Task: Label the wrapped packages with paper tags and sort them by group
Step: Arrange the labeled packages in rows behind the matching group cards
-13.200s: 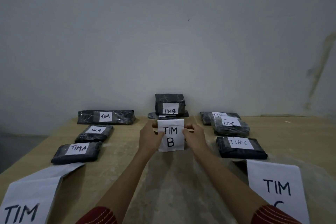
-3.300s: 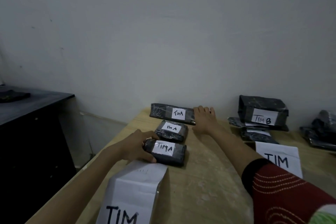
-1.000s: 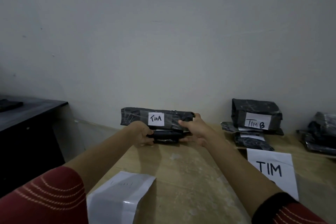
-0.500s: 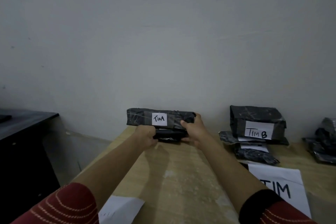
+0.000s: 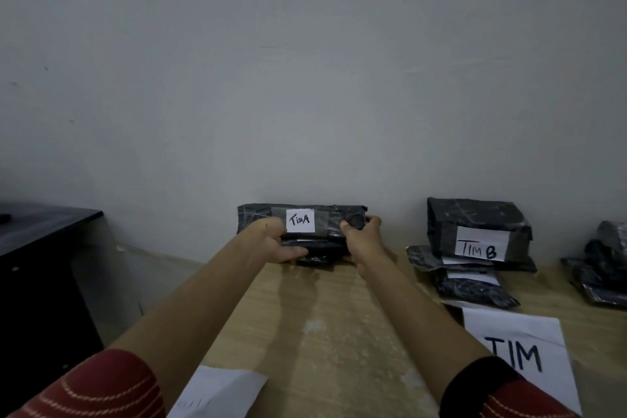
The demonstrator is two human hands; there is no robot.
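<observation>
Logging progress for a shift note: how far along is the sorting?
Done: the TIM B stack sits tagged behind its TIM sheet. In hand: left hand and right hand grip the TIM A stack at the wall. Left: the dark pile at the right edge shows no readable tag.

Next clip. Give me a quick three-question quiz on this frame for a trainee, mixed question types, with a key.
1. True or false: the left hand lies flat on the table, clear of every package.
2. The tag between the two hands reads: A) TIM A  B) TIM B  C) TIM C.
3. Fill in: the TIM B stack stands to the person's ___ of the TIM A stack.
Key: 1 false: the left hand and the right hand both grip the TIM A stack. 2 A. 3 right.
</observation>
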